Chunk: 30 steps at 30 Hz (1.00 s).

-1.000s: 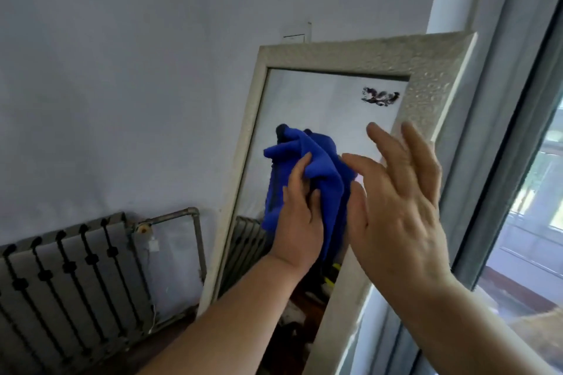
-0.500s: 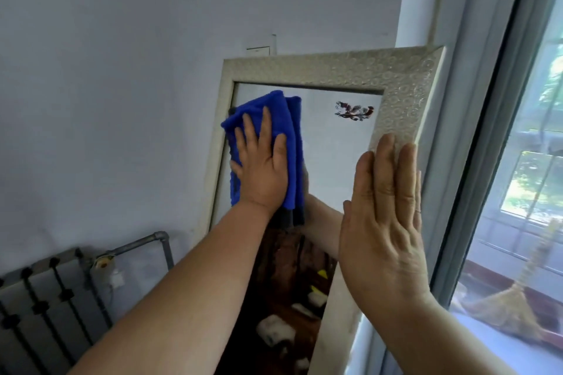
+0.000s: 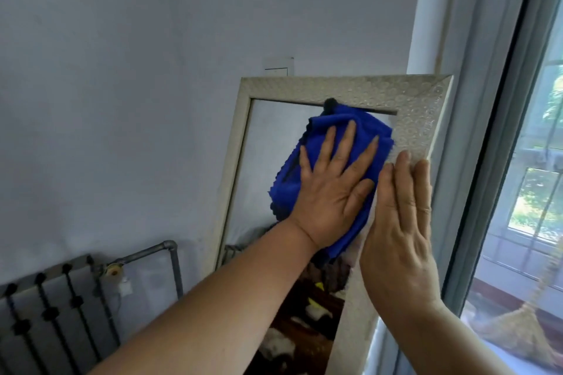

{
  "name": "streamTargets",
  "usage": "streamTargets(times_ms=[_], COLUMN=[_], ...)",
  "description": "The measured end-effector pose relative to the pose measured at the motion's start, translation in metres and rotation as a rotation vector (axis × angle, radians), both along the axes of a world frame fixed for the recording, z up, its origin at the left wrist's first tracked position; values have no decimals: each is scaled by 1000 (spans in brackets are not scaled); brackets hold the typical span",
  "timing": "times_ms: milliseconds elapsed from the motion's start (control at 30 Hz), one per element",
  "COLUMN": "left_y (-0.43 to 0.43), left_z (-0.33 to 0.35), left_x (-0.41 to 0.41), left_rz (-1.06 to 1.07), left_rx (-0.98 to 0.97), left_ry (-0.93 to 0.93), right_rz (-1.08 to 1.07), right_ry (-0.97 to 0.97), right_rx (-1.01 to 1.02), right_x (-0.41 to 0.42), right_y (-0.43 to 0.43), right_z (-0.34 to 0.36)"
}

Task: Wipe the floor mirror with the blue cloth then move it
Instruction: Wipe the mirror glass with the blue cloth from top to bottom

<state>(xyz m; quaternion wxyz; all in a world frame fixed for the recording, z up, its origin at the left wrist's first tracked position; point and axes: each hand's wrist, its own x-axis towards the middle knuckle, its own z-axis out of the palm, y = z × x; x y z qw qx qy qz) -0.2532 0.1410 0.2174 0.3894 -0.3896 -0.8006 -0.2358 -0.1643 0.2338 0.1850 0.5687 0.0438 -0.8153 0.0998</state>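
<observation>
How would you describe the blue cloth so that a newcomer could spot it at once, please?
Find the tall floor mirror with the pale textured frame standing between the grey wall and the window. Near the top of its glass, the left hand presses a bunched blue cloth. It is the only vivid blue thing there.

A dark ribbed radiator (image 3: 45,313) sits low against the pale wall (image 3: 122,70), and a grey pipe (image 3: 146,251) bends up and over from its end. Higher up is a small white plate (image 3: 278,67). To the right is a window (image 3: 542,192) — greenery beyond, and a straw broom (image 3: 518,329) seen low through the glass.
</observation>
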Motion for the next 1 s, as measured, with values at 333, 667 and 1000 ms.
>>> streamTargets(times_ms=[333,667,1000], left_y=[-19,-21,-10], left_z=[-45,1,-27], left_x=[-31,-47,-4], left_rz=[354,128,155], left_rx=[690,209,273], left_ry=[-675,-107,-337], right_rz=[-35,-143,-206], right_ry=[16,-49,-68], right_rx=[-26,76,178], right_x=[1,0,3], right_y=[-10,-8,-2], right_z=[5,29,29])
